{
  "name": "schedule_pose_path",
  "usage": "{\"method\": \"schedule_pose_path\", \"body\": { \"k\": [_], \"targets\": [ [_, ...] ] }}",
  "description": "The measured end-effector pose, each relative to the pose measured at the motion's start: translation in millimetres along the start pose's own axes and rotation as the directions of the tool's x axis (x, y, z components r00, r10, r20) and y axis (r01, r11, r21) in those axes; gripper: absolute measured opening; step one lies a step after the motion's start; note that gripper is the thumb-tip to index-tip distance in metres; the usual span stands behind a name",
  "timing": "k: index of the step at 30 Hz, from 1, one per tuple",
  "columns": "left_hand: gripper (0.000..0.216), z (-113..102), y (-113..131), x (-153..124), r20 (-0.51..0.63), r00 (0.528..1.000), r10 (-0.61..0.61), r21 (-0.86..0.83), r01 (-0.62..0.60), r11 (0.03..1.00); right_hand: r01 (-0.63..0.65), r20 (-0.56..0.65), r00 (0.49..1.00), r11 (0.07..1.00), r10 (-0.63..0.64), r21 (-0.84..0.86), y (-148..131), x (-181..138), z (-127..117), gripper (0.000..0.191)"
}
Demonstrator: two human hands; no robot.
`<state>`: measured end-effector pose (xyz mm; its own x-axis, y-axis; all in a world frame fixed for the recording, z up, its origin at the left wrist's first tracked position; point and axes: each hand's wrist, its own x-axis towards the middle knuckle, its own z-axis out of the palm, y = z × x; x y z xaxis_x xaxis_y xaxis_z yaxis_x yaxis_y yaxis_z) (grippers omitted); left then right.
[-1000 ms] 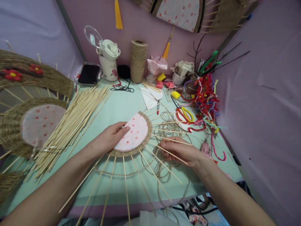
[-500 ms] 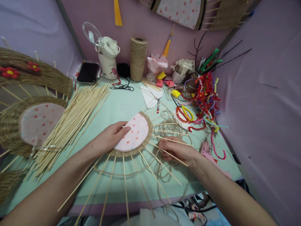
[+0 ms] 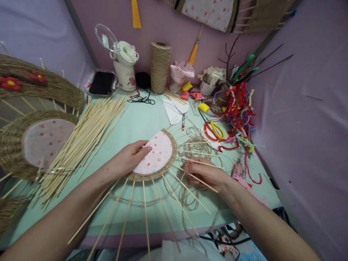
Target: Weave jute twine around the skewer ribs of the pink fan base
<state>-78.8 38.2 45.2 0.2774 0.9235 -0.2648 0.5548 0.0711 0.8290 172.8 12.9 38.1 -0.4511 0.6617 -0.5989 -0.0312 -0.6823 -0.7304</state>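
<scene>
A half-round pink spotted fabric piece [image 3: 157, 155] edged with woven jute lies on the pale green table [image 3: 141, 119]. Thin wooden sticks [image 3: 144, 210] fan out from its rim. My left hand [image 3: 127, 157] lies flat on the fabric's left side, fingers stretched out, pressing it down. My right hand [image 3: 202, 173] sits among the sticks to the right of the rim, fingers curled together on jute twine [image 3: 190, 197] that loops loosely across the table beneath it.
A big bundle of loose sticks [image 3: 87, 134] lies at the left beside finished woven fans [image 3: 32, 145]. At the back stand a twine spool [image 3: 160, 67], a white kettle [image 3: 123, 70] and a black tray [image 3: 102, 83]. Scissors [image 3: 213, 129] and coloured pipe cleaners [image 3: 239, 112] crowd the right.
My right hand has shifted slightly left, closer to the woven rim. The left hand has stayed put on the fabric.
</scene>
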Motion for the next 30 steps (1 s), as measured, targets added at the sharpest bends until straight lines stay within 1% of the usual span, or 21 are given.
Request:
{"method": "schedule_pose_path", "body": {
  "k": [4,7,10,16,20,26,30],
  "targets": [
    [0.053,0.3,0.5,0.3,-0.007,1.0,-0.016,-0.009,0.016,1.0,0.007,-0.001,1.0,1.0,-0.007,0.012,-0.1,-1.1,0.6,0.02],
    [0.055,0.4,1.6,1.1,-0.03,0.999,-0.013,-0.023,0.012,1.0,0.006,0.027,1.0,0.998,-0.008,0.069,-2.5,-3.4,0.1,0.023],
    [0.057,0.3,4.4,1.2,-0.045,0.999,-0.022,-0.054,0.02,0.998,0.009,0.014,1.0,0.993,-0.011,0.118,-5.7,-6.5,-1.5,0.021],
    [0.057,-0.7,5.8,-0.5,-0.051,0.998,-0.034,-0.058,0.031,0.998,0.004,-0.012,1.0,0.999,-0.003,0.045,-6.1,-8.7,-4.9,0.023],
    [0.059,0.1,2.1,0.7,-0.039,0.998,-0.051,-0.064,0.048,0.997,0.013,-0.031,0.999,1.0,-0.014,-0.022,0.0,-6.1,-9.2,0.029],
    [0.057,0.2,-2.1,2.2,-0.03,0.999,-0.023,-0.047,0.022,0.999,0.059,-0.003,0.998,0.996,-0.06,-0.063,4.5,-4.8,-13.8,0.029],
    [0.055,-0.3,-2.2,1.3,-0.018,1.0,-0.018,-0.037,0.017,0.999,0.063,-0.01,0.998,0.994,-0.064,-0.093,3.6,-5.7,-13.8,0.03]
  ]
}}
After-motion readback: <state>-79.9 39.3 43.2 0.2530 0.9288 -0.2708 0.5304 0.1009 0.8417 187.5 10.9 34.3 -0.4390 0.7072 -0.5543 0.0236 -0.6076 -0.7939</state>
